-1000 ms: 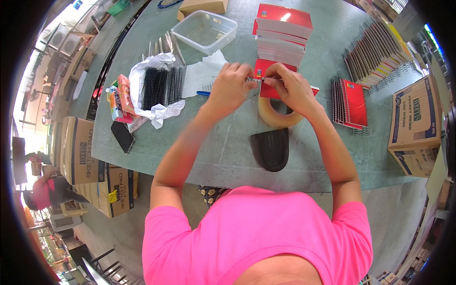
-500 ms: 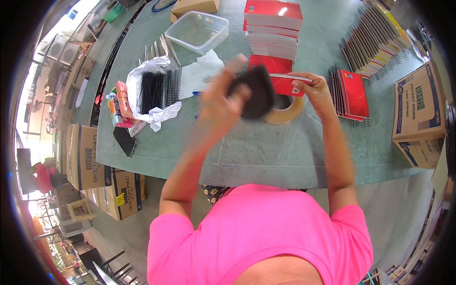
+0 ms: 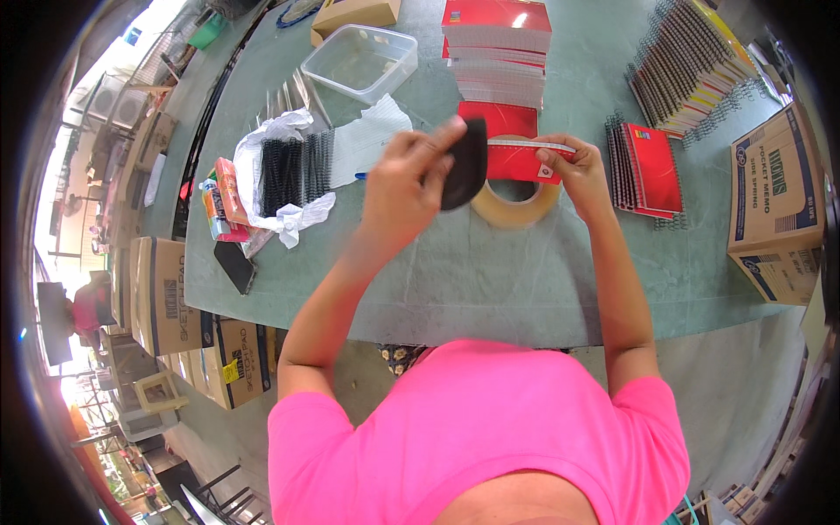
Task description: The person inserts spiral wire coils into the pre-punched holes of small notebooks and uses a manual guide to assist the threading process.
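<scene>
My right hand pinches the right end of a small red memo pad, whose pale edge with a row of holes faces up. In my left hand is a flat black piece with a rounded lower edge; its exact kind I cannot make out. The black piece stands tilted at the pad's left end; whether they touch is unclear. Under the pad lies a roll of tape. Just behind, another red memo pad lies flat before a tall stack of red pads.
Black spiral coils lie on crumpled white paper at left, near a phone. A clear plastic tub stands behind. On the right are spiral-bound red notebooks, a larger notebook stack and a carton.
The black piece has turned narrower to view and shifted slightly left, with my left hand still on it. My right hand and the red memo pad have stayed nearly in place.
</scene>
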Tool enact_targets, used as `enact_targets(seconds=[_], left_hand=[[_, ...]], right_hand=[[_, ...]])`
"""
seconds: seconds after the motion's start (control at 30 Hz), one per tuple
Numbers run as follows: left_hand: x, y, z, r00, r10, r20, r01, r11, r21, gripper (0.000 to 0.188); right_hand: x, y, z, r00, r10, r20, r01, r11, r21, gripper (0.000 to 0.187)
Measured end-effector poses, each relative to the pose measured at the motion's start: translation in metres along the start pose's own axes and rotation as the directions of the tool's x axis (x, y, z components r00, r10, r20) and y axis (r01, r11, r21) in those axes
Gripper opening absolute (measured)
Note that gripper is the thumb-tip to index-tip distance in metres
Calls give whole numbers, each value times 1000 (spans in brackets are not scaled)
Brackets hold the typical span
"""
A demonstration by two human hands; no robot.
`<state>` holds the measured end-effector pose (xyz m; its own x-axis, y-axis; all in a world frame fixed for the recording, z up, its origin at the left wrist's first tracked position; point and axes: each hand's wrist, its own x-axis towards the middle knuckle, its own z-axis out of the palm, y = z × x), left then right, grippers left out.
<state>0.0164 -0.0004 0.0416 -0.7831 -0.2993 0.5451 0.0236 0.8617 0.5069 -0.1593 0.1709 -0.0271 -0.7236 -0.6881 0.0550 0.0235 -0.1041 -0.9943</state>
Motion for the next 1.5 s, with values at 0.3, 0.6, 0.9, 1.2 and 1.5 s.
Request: enact_targets(seconds=[0.3, 0.6, 0.9, 1.2, 1.5], left_hand=[[9, 3, -5, 1000, 23, 4, -23, 998, -56, 38], [24, 9, -1, 1000, 0, 9, 1, 988, -156, 38], [18, 15, 24, 990, 42, 133, -23, 989, -145, 36], [20, 26, 34, 959, 118, 257, -97, 991, -93, 36], [32, 34, 30, 990, 43, 136, -9, 970, -245, 41]], right_hand=[[-3, 1, 3, 998, -17, -64, 13, 999, -52, 15], [-9, 1, 9, 996, -75, -42, 74, 997, -20, 16], [-9, 7, 7, 998, -54, -30, 53, 998, -42, 19], [-17, 7, 0, 989, -109, 96, 97, 989, 114, 32], [-22, 11, -4, 997, -38, 69, 40, 999, -18, 22]])
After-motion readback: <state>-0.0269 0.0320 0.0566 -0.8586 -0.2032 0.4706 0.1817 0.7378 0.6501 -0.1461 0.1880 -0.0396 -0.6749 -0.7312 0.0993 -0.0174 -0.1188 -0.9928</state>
